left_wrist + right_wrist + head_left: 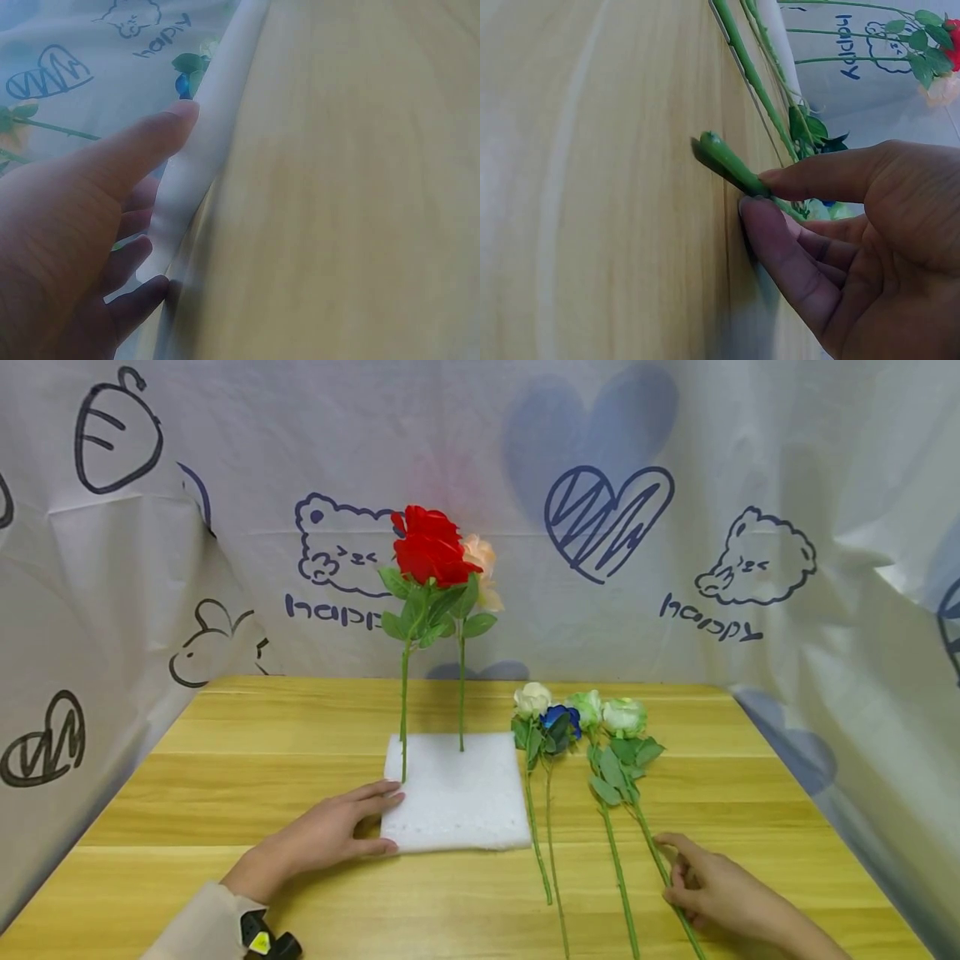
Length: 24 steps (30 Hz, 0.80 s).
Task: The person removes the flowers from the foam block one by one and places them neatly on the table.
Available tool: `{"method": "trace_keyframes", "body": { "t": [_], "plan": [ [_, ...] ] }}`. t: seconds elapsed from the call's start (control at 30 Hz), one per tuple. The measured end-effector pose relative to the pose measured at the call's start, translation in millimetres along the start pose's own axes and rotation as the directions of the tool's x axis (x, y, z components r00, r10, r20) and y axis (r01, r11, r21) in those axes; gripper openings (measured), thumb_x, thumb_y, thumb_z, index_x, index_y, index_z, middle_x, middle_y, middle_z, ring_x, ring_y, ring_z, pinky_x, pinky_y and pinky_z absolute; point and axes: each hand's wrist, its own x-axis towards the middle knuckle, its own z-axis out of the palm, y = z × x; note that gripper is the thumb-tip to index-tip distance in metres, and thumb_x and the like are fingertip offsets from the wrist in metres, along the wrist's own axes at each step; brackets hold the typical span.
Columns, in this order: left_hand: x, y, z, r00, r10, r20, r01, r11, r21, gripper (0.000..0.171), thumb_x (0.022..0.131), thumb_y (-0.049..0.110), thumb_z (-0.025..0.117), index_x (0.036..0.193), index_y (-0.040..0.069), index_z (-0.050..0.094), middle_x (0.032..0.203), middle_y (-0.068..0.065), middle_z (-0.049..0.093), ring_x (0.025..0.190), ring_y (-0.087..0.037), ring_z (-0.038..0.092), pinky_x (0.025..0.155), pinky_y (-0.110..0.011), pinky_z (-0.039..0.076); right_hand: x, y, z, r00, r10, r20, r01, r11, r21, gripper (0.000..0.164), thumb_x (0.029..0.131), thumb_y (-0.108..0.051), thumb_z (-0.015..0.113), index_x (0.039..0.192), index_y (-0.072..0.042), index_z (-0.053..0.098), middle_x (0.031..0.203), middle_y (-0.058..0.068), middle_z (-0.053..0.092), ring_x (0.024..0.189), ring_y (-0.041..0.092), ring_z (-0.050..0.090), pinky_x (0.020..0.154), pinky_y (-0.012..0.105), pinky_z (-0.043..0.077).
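Note:
A white foam block (457, 802) lies on the table, a red rose (433, 547) and a peach flower (483, 568) standing upright in it on green stems. My left hand (337, 827) rests at the block's left side, thumb and fingers extended along its edge; the left wrist view shows the thumb lying against the foam (206, 127). At the right, my right hand (720, 889) pinches the stem of a pale green-white flower (624, 717) between thumb and index finger. In the right wrist view the cut end of this stem (731, 166) sticks out past the fingertips.
Left of the held flower lie a white rose (532, 699), a blue rose (561, 722) and another pale green flower (587, 708), their stems pointing toward me. Behind the wooden table (225, 760) hangs a white cloth (480, 443) with drawings.

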Motion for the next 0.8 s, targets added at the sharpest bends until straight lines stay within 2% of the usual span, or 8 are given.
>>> {"method": "trace_keyframes", "body": {
  "t": [0.13, 0.33, 0.6, 0.8],
  "plan": [
    [0.2, -0.8, 0.7, 1.0, 0.006, -0.005, -0.006, 1.0, 0.003, 0.081, 0.089, 0.066, 0.054, 0.146, 0.009, 0.047, 0.154, -0.007, 0.037, 0.137, -0.033, 0.039, 0.108, -0.052, 0.036, 0, 0, -1, 1.0, -0.008, -0.006, 0.008, 1.0, -0.006, 0.07, 0.094, -0.013, 0.067, 0.147, 0.009, 0.027, 0.084, 0.007, 0.055, 0.064, 0.015, 0.058, 0.052, 0.033, 0.055],
    [0.3, -2.3, 1.8, 1.0, 0.009, -0.009, -0.009, 1.0, 0.002, 0.081, 0.089, 0.066, 0.054, 0.146, 0.01, 0.047, 0.154, -0.007, 0.037, 0.138, -0.033, 0.038, 0.108, -0.051, 0.036, 2, -7, -5, 0.994, -0.016, -0.106, -0.001, 0.988, -0.154, 0.055, 0.099, -0.017, 0.058, 0.145, 0.004, 0.036, 0.088, 0.0, 0.058, 0.072, 0.008, 0.062, 0.057, 0.026, 0.049],
    [0.8, -3.3, 2.5, 1.0, 0.011, -0.014, -0.01, 1.0, 0.006, 0.081, 0.089, 0.066, 0.054, 0.146, 0.01, 0.047, 0.155, -0.006, 0.037, 0.137, -0.032, 0.038, 0.109, -0.051, 0.035, 13, -23, -6, 0.985, -0.059, -0.164, 0.033, 0.988, -0.154, 0.061, 0.096, -0.025, 0.064, 0.143, 0.005, 0.039, 0.091, 0.003, 0.059, 0.07, 0.011, 0.061, 0.054, 0.028, 0.05],
    [0.6, -3.0, 2.7, 1.0, 0.008, -0.01, -0.008, 1.0, 0.008, 0.081, 0.089, 0.067, 0.054, 0.146, 0.01, 0.047, 0.155, -0.006, 0.037, 0.137, -0.032, 0.038, 0.108, -0.051, 0.036, 27, -40, -3, 0.974, -0.09, -0.208, 0.036, 0.968, -0.249, 0.057, 0.095, -0.029, 0.066, 0.14, 0.0, 0.047, 0.091, -0.003, 0.06, 0.077, 0.009, 0.06, 0.058, 0.025, 0.051]
  ]
}}
